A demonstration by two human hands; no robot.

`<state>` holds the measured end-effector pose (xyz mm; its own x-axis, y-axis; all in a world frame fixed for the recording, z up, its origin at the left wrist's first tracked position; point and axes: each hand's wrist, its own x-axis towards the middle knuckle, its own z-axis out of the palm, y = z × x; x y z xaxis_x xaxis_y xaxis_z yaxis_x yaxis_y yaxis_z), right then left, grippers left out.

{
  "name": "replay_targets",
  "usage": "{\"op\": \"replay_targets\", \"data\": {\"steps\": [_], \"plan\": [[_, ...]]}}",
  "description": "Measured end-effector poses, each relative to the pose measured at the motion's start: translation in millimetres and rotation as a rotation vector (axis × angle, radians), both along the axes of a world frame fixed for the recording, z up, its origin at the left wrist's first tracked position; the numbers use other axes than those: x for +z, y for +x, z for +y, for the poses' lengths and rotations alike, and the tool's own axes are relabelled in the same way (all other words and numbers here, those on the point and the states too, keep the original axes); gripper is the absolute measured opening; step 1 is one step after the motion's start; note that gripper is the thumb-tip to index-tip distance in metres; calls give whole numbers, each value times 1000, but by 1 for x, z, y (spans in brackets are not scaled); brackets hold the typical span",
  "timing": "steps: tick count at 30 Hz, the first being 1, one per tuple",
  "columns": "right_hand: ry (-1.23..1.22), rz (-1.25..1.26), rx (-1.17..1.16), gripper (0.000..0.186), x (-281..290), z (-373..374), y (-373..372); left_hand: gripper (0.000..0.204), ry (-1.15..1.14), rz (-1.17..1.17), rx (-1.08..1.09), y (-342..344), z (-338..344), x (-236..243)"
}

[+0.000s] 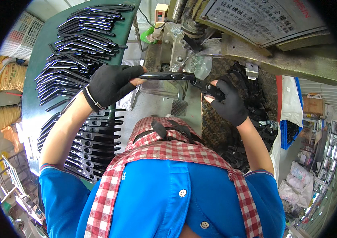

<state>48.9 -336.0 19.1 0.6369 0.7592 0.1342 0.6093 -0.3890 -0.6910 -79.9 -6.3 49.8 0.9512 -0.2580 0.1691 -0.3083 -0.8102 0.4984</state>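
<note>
At the front of a heavy press machine (255, 43), a person in a blue shirt and a red-and-white checked apron (164, 152) holds a long black metal handle part (168, 76) level between both gloved hands, just near of the machine's tooling. The left hand (111, 84), in a black fingerless glove, is closed around the left end of the part, with the bare thumb tip pressed on its top edge. The right hand (228, 104), gloved the same way, is wrapped around the thicker right end, where a second black piece meets the first; the bare fingertips curl over it. The part spans the gap between the two hands, above a small clear plastic tray (158, 88) and a grey floor strip. To the left, a green worktable (37, 63) carries rows of similar black handle parts (81, 47), fanned out in overlapping stacks from the far end to the near end. To the right, beside the right forearm, a loose heap of black metal pieces (252, 131) lies on a patterned steel plate. Yellow sacks (11, 75) sit at the far left, and shelving with white bags fills the right edge.
</note>
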Motion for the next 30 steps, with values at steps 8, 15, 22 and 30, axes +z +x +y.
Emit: {"op": "replay_targets", "data": {"steps": [8, 15, 22, 30], "plan": [[-268, -327, 7, 34, 37, 19, -15, 26, 251, 160, -72, -2, -2, 7], [-442, -108, 144, 41, 26, 30, -6, 34, 358, 156, -22, 0, -14, -1], [-522, -296, 96, 39, 39, 48, -7, 33, 216, 144, 6, 1, -15, -22], [-426, -222, -54, 43, 49, 56, 29, 34, 307, 2, 45, 53, -6, -7]]}}
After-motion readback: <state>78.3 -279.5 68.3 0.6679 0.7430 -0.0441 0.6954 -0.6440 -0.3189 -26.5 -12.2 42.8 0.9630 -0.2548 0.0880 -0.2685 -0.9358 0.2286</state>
